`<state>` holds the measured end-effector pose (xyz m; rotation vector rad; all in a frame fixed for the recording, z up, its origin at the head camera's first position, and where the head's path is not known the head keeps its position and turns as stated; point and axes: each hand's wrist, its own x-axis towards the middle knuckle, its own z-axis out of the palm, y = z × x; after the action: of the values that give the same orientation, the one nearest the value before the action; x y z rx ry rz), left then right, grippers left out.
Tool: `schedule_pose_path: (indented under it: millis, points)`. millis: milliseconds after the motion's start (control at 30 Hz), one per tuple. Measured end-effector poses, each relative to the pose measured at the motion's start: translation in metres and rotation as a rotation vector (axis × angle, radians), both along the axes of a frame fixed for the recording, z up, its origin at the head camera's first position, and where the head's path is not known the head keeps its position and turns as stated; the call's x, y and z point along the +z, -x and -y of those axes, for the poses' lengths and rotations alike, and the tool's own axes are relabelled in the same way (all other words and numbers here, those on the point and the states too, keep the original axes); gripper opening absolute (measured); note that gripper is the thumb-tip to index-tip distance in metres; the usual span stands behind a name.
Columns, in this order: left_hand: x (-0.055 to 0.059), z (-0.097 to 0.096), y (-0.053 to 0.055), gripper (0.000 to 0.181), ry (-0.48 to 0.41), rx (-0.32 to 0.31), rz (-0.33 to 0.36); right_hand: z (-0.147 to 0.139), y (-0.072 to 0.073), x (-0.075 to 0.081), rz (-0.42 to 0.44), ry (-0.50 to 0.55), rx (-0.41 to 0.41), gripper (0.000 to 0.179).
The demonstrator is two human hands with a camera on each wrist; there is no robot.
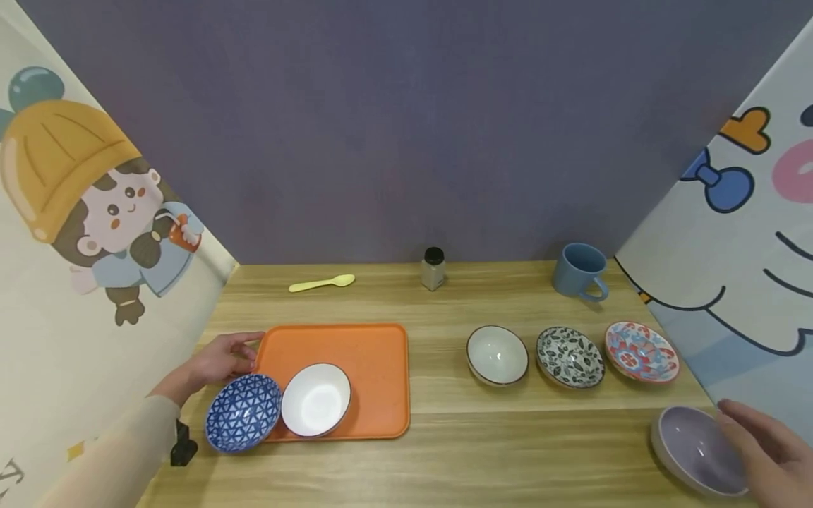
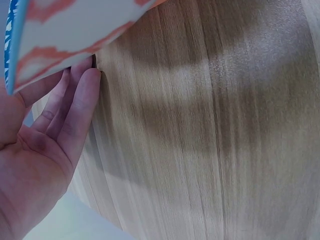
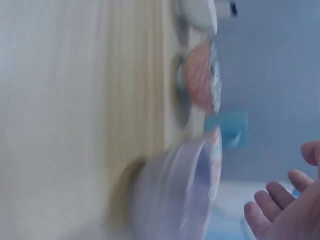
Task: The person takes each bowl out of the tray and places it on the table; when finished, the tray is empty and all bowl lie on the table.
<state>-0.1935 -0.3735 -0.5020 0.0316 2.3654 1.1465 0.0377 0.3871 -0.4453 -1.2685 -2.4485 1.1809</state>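
My left hand (image 1: pixel 225 358) is at the left edge of the orange tray (image 1: pixel 375 381), fingers extended, just behind a blue patterned bowl (image 1: pixel 243 414). That bowl overlaps the tray's lower-left corner; in the left wrist view its red-and-white outside (image 2: pixel 75 35) hides part of the fingers (image 2: pixel 82 105). A white bowl (image 1: pixel 316 400) sits on the tray beside it. At the far right, my right hand (image 1: pixel 771 451) is by a purple bowl (image 1: pixel 695 448). The blurred right wrist view shows that hand (image 3: pixel 287 210) with spread fingers, apart from the purple bowl (image 3: pixel 165 195).
Right of the tray stand a cream bowl (image 1: pixel 497 355), a black-and-white leaf-patterned bowl (image 1: pixel 570 357) and a red-and-blue patterned bowl (image 1: pixel 641 351). Along the back are a yellow spoon (image 1: pixel 322 283), a black-capped shaker (image 1: pixel 433 269) and a blue mug (image 1: pixel 579 270). Walls enclose the table's back and sides.
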Motion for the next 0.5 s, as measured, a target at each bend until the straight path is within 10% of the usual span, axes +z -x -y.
schedule_pose_path:
  millis: [200,500]
  points:
    - [-0.001,-0.001,-0.003,0.07,-0.009,-0.008,-0.01,0.047,0.037,0.018,-0.25,-0.095,0.42,0.049]
    - [0.005,-0.004,-0.002,0.069,0.015,-0.014,-0.018,0.156,0.085,0.013,-0.572,0.194,0.803,0.033]
